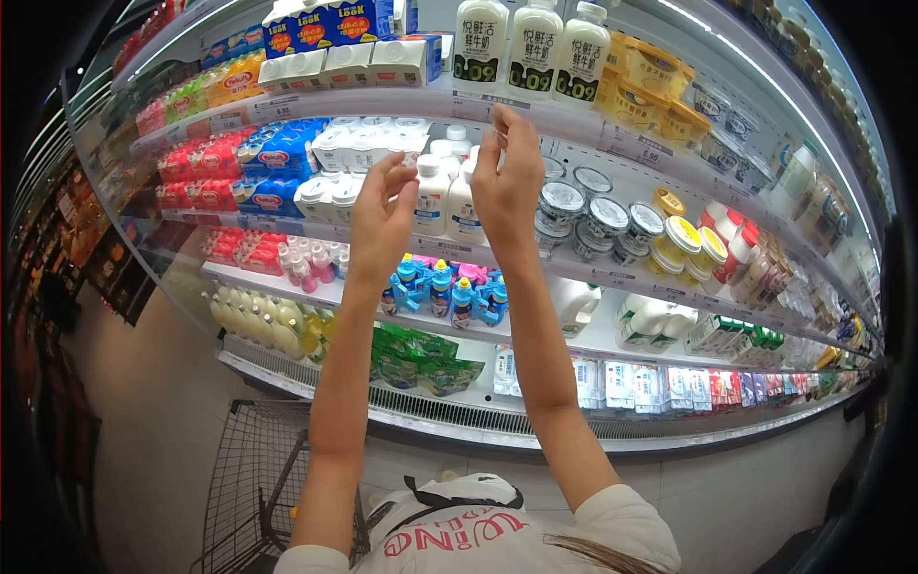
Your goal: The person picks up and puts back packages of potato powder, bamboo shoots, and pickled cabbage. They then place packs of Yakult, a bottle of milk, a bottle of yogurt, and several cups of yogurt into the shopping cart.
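My left hand is raised in front of the middle shelf, its fingers loosely curled and apart with nothing in them. Beside its fingertips stands a white bottle with a white cap. My right hand reaches higher, fingers bent and apart, also holding nothing. Its fingertips overlap the front edge of the upper shelf in this view, just below the large milk bottles with black and green labels. Between my two hands a second white bottle shows, partly covered by the right hand.
Yakult packs fill the shelf to the left. Round yogurt tubs are stacked to the right, near yellow-lidded tubs. Blue bottles and green bags sit lower. A wire shopping cart stands at my left.
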`<act>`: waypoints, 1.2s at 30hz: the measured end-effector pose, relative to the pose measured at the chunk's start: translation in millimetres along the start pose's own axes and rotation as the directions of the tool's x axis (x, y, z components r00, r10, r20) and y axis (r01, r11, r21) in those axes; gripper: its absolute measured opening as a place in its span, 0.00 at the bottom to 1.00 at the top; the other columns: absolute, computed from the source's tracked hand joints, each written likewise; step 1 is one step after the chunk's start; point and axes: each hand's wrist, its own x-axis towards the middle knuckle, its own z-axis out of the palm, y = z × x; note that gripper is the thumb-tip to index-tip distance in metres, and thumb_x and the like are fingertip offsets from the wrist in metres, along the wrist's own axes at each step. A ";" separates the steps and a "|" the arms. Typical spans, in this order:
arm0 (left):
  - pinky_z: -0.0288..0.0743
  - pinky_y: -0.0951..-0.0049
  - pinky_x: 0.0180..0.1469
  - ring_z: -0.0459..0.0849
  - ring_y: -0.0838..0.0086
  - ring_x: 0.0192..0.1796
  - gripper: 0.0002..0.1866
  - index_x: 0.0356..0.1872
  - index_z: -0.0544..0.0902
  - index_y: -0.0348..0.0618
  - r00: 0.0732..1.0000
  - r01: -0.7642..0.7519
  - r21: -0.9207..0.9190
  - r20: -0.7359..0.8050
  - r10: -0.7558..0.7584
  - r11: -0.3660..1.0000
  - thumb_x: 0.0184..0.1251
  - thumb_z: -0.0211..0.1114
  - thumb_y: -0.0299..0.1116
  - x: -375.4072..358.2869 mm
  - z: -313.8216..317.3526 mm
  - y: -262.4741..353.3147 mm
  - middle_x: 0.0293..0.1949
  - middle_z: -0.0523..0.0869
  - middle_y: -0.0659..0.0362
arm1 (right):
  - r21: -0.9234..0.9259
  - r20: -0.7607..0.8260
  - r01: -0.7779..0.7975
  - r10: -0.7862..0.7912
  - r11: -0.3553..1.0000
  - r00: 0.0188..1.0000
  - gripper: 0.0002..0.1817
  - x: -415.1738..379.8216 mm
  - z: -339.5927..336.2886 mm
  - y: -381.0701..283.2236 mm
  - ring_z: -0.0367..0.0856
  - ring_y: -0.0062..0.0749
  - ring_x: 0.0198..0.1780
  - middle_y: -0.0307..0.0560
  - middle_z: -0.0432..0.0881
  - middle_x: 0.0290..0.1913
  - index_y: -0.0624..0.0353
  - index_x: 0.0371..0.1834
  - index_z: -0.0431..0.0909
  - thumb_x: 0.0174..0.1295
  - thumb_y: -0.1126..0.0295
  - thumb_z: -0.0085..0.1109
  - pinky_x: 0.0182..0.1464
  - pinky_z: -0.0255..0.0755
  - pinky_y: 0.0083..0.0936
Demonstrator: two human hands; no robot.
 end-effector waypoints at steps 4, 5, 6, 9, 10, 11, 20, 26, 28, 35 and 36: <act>0.70 0.68 0.62 0.77 0.62 0.60 0.26 0.66 0.64 0.30 0.967 -0.218 0.211 -0.086 0.241 0.953 0.71 0.57 0.32 119.9 67.8 12.2 0.60 0.76 0.43 | -0.237 0.002 0.186 -0.191 0.954 0.982 0.18 56.3 16.6 40.2 0.74 0.54 0.48 0.62 0.76 0.48 0.73 0.52 0.71 0.59 0.78 0.51 0.51 0.68 0.43; 0.69 0.65 0.62 0.77 0.58 0.60 0.26 0.65 0.66 0.30 0.965 -0.209 0.274 -0.099 0.243 0.939 0.70 0.56 0.34 138.5 77.7 9.7 0.60 0.76 0.42 | -0.257 0.023 0.186 -0.186 0.948 0.982 0.19 61.5 19.3 46.6 0.74 0.55 0.48 0.63 0.77 0.48 0.74 0.53 0.70 0.57 0.78 0.52 0.52 0.68 0.43; 0.69 0.62 0.62 0.77 0.55 0.60 0.26 0.64 0.67 0.30 0.963 -0.195 0.335 -0.113 0.245 0.922 0.70 0.56 0.36 153.3 85.3 7.9 0.59 0.76 0.41 | -0.276 0.046 0.187 -0.181 0.943 0.982 0.20 64.7 21.8 52.2 0.74 0.55 0.48 0.63 0.77 0.49 0.74 0.53 0.70 0.55 0.78 0.53 0.52 0.68 0.43; 0.70 0.65 0.58 0.78 0.59 0.57 0.27 0.63 0.68 0.31 0.997 -0.039 0.345 -0.043 0.057 0.938 0.72 0.53 0.42 191.0 86.9 10.1 0.58 0.77 0.43 | -0.385 0.121 0.242 -0.211 0.891 0.970 0.25 68.7 30.5 68.1 0.73 0.53 0.48 0.63 0.77 0.50 0.74 0.56 0.69 0.51 0.78 0.55 0.52 0.68 0.41; 0.71 0.67 0.57 0.79 0.63 0.56 0.27 0.63 0.68 0.31 0.999 0.038 0.326 0.007 -0.043 0.944 0.73 0.52 0.43 194.8 84.4 14.5 0.58 0.78 0.44 | -0.429 0.147 0.263 -0.220 0.864 0.964 0.27 66.7 32.1 69.7 0.74 0.52 0.48 0.62 0.77 0.51 0.74 0.57 0.68 0.50 0.78 0.55 0.52 0.68 0.40; 0.69 0.69 0.58 0.77 0.65 0.56 0.27 0.63 0.69 0.32 0.990 0.108 0.195 0.070 -0.123 0.975 0.74 0.51 0.44 196.8 81.8 18.1 0.57 0.77 0.47 | -0.472 0.139 0.236 -0.193 0.849 0.971 0.28 63.9 35.3 70.1 0.73 0.51 0.50 0.62 0.77 0.51 0.75 0.58 0.68 0.50 0.78 0.56 0.53 0.67 0.41; 0.60 0.67 0.63 0.71 0.69 0.59 0.25 0.67 0.64 0.41 0.982 -0.017 -0.003 0.190 0.017 1.000 0.73 0.55 0.37 186.8 74.3 21.4 0.56 0.76 0.52 | -0.287 0.066 0.093 -0.078 0.953 0.995 0.34 56.1 48.1 61.8 0.64 0.49 0.61 0.58 0.75 0.59 0.75 0.65 0.62 0.50 0.78 0.52 0.62 0.54 0.47; 0.73 0.72 0.54 0.78 0.73 0.54 0.26 0.66 0.64 0.44 0.906 -0.366 -0.144 0.170 0.388 0.919 0.70 0.60 0.31 175.3 75.8 33.2 0.52 0.80 0.53 | 0.098 0.001 0.150 -0.150 0.984 0.989 0.35 59.4 32.8 62.1 0.59 0.52 0.69 0.58 0.67 0.67 0.68 0.72 0.56 0.56 0.81 0.46 0.69 0.50 0.43; 0.74 0.70 0.55 0.78 0.71 0.57 0.27 0.67 0.63 0.46 0.886 -0.422 -0.087 0.169 0.431 0.902 0.70 0.61 0.34 165.3 73.2 49.8 0.53 0.79 0.53 | 0.258 0.035 0.137 -0.150 0.957 0.988 0.36 65.1 22.4 51.8 0.57 0.46 0.72 0.58 0.61 0.71 0.63 0.75 0.52 0.59 0.82 0.42 0.72 0.50 0.37; 0.77 0.69 0.54 0.77 0.68 0.58 0.34 0.66 0.63 0.42 0.934 -0.350 -0.069 0.053 0.354 0.934 0.62 0.70 0.34 52.3 36.7 77.7 0.57 0.76 0.52 | 0.672 0.276 -0.187 -0.007 0.717 0.961 0.30 1.6 -21.0 -0.1 0.57 0.37 0.74 0.56 0.55 0.75 0.59 0.75 0.54 0.68 0.82 0.41 0.70 0.55 0.31; 0.75 0.67 0.58 0.77 0.65 0.58 0.39 0.67 0.63 0.40 0.982 -0.158 -0.240 0.064 0.178 0.958 0.57 0.74 0.36 28.0 27.8 75.9 0.55 0.75 0.53 | 0.642 0.281 -0.157 -0.040 0.750 0.959 0.30 -16.6 -22.4 -5.0 0.55 0.38 0.75 0.57 0.54 0.75 0.59 0.74 0.55 0.68 0.82 0.43 0.70 0.56 0.32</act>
